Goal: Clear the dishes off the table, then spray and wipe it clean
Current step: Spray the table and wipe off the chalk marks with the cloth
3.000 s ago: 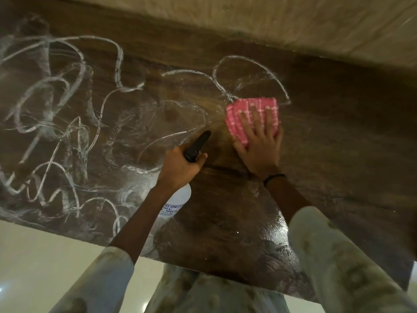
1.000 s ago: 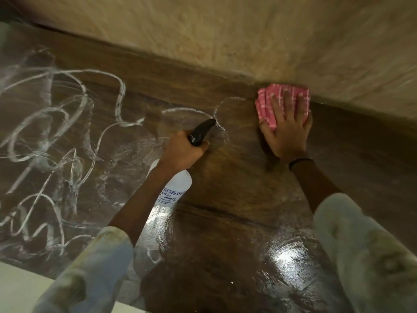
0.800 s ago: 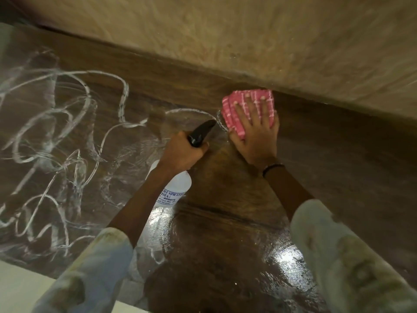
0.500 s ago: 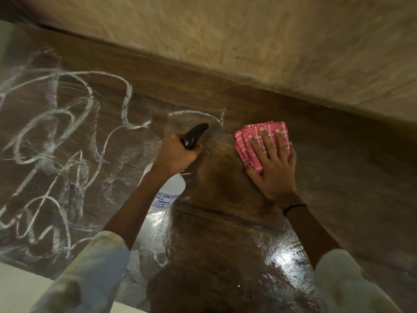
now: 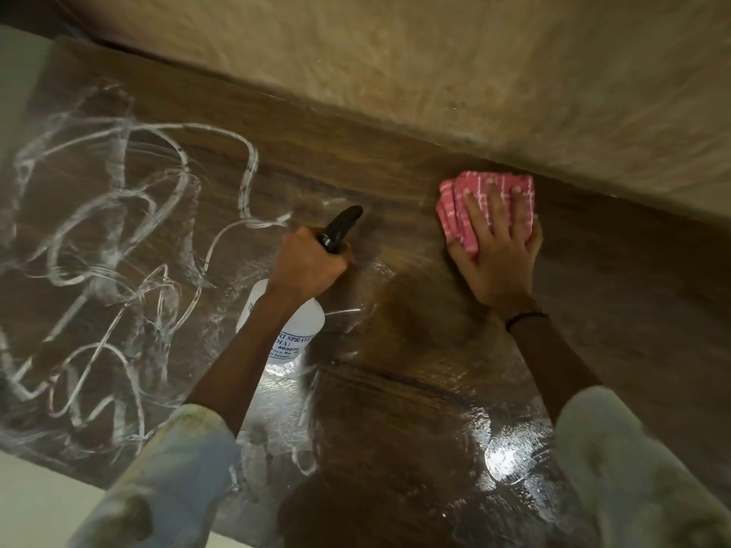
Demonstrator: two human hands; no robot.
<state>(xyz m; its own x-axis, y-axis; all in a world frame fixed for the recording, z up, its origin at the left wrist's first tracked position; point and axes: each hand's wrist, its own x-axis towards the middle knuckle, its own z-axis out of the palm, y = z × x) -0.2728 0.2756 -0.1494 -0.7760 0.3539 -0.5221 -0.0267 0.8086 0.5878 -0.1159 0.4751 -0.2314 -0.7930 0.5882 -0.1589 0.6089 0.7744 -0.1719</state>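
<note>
While the right hand (image 5: 499, 255) is pressed flat on the pink cloth (image 5: 484, 209) and the left hand (image 5: 307, 267) is clenched round the spray bottle (image 5: 290, 330), foam streaks (image 5: 118, 231) may be missed across the worktop (image 5: 633, 310)

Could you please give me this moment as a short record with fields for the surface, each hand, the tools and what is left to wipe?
surface: dark brown wooden table, far edge against a beige wall
left hand: gripping a white plastic spray bottle with a black trigger head
right hand: pressed flat on a folded pink patterned cloth near the wall
dishes: none visible
unwiped: white foam streaks across the left part
wiped: wet, glossy patch near the front edge
</note>
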